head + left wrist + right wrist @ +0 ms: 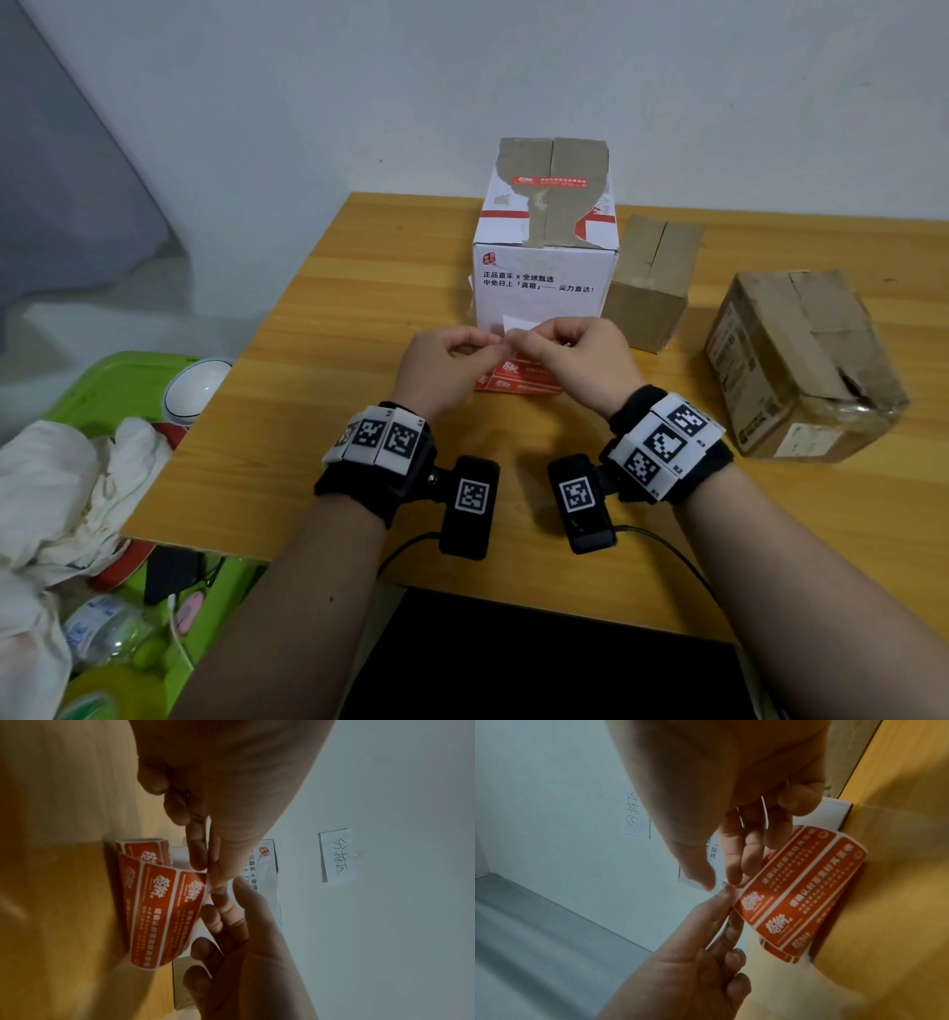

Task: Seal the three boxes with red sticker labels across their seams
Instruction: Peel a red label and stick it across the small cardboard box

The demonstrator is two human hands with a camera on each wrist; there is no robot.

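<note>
A strip of red sticker labels (513,379) on white backing hangs from both hands down to the wooden table (359,318). My left hand (490,345) and right hand (518,336) meet at its upper left corner, and each pinches the strip there (164,912) (800,882). Behind them stands a tall white box (544,288) with a red label (552,181) across its top seam. A small brown box (652,288) sits to its right, and a larger worn brown box (801,370) is further right. Neither brown box shows a label.
A green bin (118,380) left of the table holds white cloths, a plastic bottle and a white round object. A handwritten paper note (336,856) hangs on the wall behind. The table's near edge runs just under my wrists.
</note>
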